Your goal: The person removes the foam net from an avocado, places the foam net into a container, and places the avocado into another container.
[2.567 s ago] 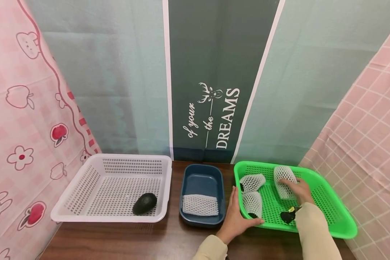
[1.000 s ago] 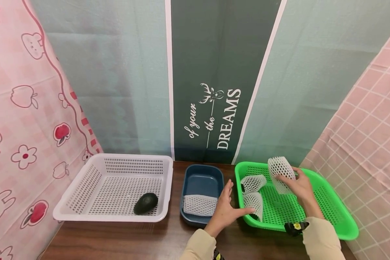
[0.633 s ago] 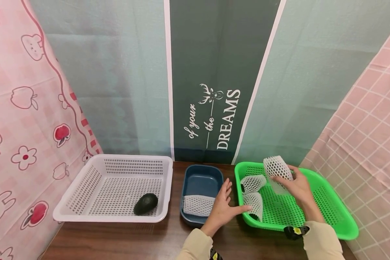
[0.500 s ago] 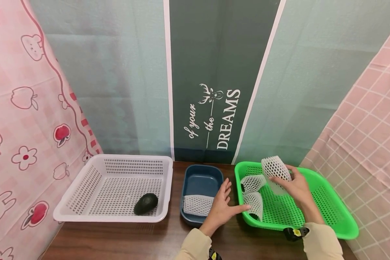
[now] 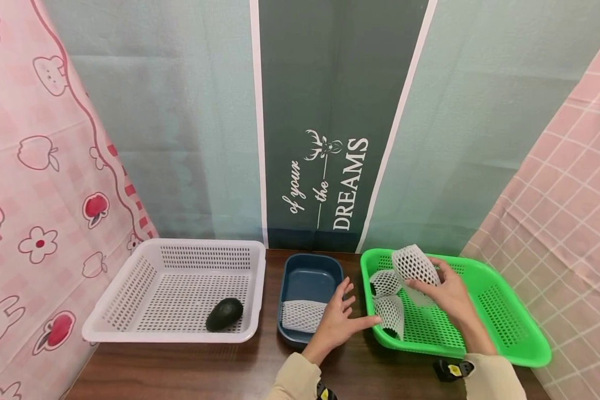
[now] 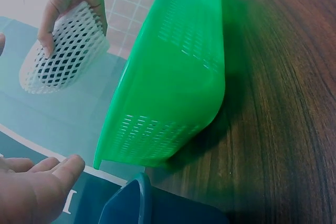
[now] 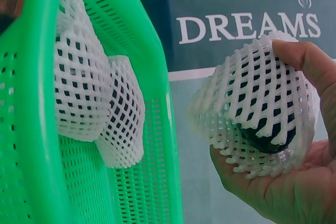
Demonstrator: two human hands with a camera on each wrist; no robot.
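Fingers of the right hand (image 5: 447, 291) grip a white net sleeve (image 5: 414, 269) with a dark fruit (image 7: 275, 139) inside, raised over the green basket (image 5: 510, 314). The left hand's (image 5: 336, 323) fingers are spread, holding nothing, between basket and blue tray (image 5: 307, 284). Step in hand, as judged: unwrapping. Next move appears to call for the left fingers to steady the sleeve while the fruit slides out. The backdrop (image 5: 347, 72) reads "of your", "the", "DREAMS"; no brand or label is legible.

White net sleeve (image 5: 412, 265) is wrapping a dark, rounded object (image 7: 275, 144), which is showing at one open end; sleeve is tilting in right hand (image 5: 449, 288) above green basket (image 5: 430, 333), toward far left corner.
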